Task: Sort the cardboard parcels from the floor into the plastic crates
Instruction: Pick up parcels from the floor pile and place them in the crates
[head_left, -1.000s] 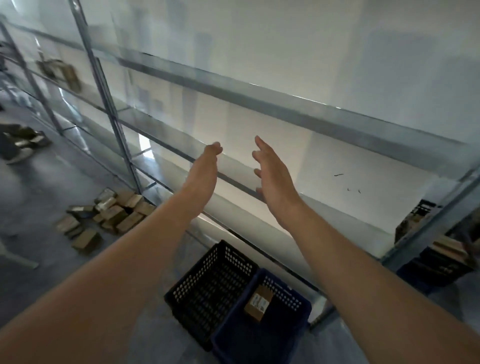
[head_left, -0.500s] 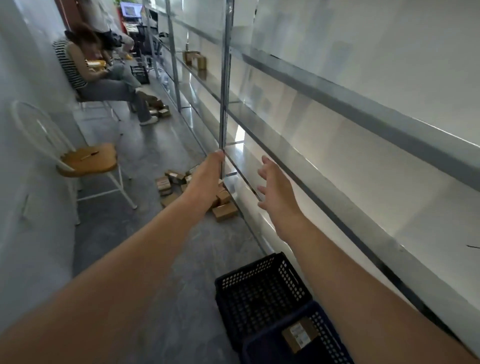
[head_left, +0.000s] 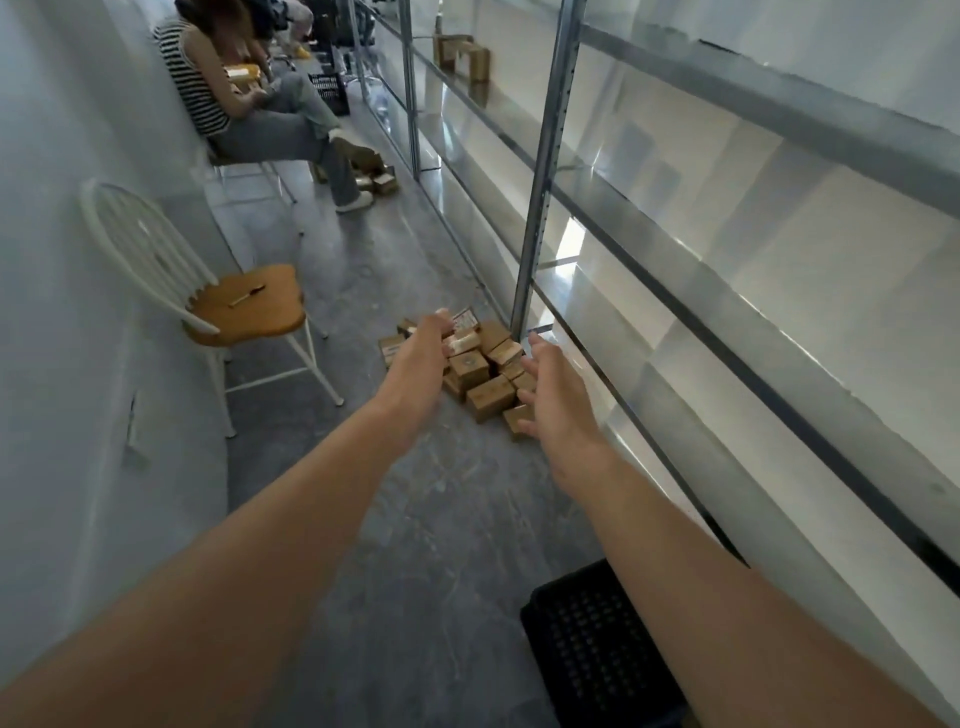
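Observation:
A heap of several small brown cardboard parcels (head_left: 478, 371) lies on the grey floor beside a shelf upright. Both my arms stretch forward toward it. My left hand (head_left: 418, 364) is held out in front of the heap's left side, fingers relaxed and empty. My right hand (head_left: 553, 397) is spread in front of the heap's right side, palm turned inward, holding nothing. A black plastic crate (head_left: 587, 644) sits at the bottom right under my right forearm; only part of it shows.
Metal shelving (head_left: 675, 249) runs along the right side. A white chair with a wooden seat (head_left: 249, 306) stands by the left wall. A seated person (head_left: 249, 104) is further down the aisle, with more parcels (head_left: 379, 179) by their feet.
The view has swung left and down along the aisle. The blue crate with a parcel has left the view. Both empty hands now sit in front of the parcel heap.

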